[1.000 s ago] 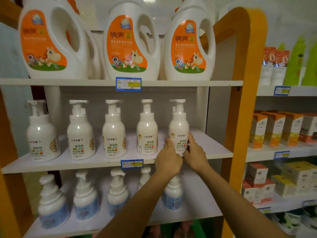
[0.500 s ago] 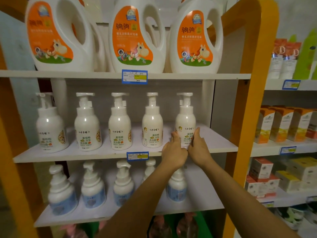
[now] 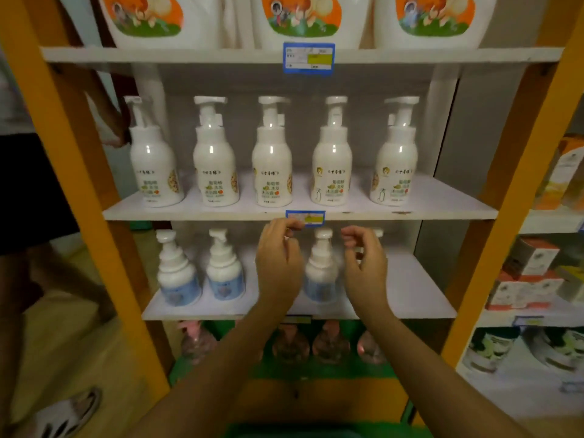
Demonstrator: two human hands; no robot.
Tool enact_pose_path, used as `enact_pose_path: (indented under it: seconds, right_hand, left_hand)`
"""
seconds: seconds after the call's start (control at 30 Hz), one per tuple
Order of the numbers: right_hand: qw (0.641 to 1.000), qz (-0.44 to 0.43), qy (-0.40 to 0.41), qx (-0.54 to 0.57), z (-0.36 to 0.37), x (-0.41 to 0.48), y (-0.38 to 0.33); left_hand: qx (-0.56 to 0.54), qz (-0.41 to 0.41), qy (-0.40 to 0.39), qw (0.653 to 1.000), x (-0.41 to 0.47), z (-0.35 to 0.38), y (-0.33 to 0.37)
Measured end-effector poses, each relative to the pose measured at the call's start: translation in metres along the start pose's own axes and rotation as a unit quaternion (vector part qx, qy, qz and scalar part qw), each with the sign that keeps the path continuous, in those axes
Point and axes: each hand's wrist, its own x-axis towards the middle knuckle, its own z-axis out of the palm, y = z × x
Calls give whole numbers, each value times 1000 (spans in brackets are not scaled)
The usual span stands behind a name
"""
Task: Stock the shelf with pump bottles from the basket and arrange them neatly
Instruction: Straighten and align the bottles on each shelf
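Several white pump bottles with orange-green labels stand in a row on the middle shelf (image 3: 442, 203); the rightmost one (image 3: 395, 165) stands free. Below, white pump bottles with blue labels (image 3: 178, 273) line the lower shelf (image 3: 420, 298). My left hand (image 3: 278, 263) and my right hand (image 3: 365, 267) hover in front of the lower shelf, fingers loosely curled, holding nothing. One blue-label bottle (image 3: 320, 270) shows between my hands; others are hidden behind them. A green basket edge (image 3: 316, 431) shows at the bottom.
Large white jugs with orange labels (image 3: 303, 17) fill the top shelf. Orange uprights (image 3: 63, 172) frame the unit. Pink-tinted bottles (image 3: 328, 343) stand on the bottom level. Boxed goods (image 3: 531, 273) fill the shelves at right. Another person's arm and leg (image 3: 28, 191) are at left.
Both hands have let go of the rightmost orange-label bottle and dropped to the lower shelf's level. The camera has tilted down and moved closer.
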Motion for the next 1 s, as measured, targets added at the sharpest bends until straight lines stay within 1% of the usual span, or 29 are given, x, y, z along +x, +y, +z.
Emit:
enact_pose_path:
  seconds: [0.17,0.3,0.4,0.47,0.57,0.67,0.77,0.83,0.9,1.0]
  right_hand:
    - [998,8,-66,15,54,-32,16]
    - [987,53,-142,45,97,-55,24]
    - [966,111,-234,14,128,-68,33]
    - [945,150,-292,-9,146,-73,38]
    - [922,163,-350,-39,170,-74,43]
    - [919,172,-353,-28,191,-68,44]
    - [918,213,-333,10,202,-61,47]
    - [923,203,-327,9,206,-62,52]
    - [934,193,-301,14,209,-68,56]
    - [944,191,-262,60,210,-74,56]
  left_hand:
    - [48,-73,17,996,-17,-50,-64]
    - [59,-125,21,990,-27,-82,-108]
    - [75,-180,-13,981,-27,-96,-138]
    - [63,-225,-59,971,-24,-102,-156]
    - [28,-269,-118,956,-20,-105,-171]
    - [29,-323,-168,931,-13,-104,-185]
    - [18,-320,-208,924,-11,-103,-198]
    - [11,-327,-213,921,-12,-102,-198]
    - [-6,-326,-216,920,-14,-101,-197]
    - [-15,-321,-206,924,-13,-99,-196]
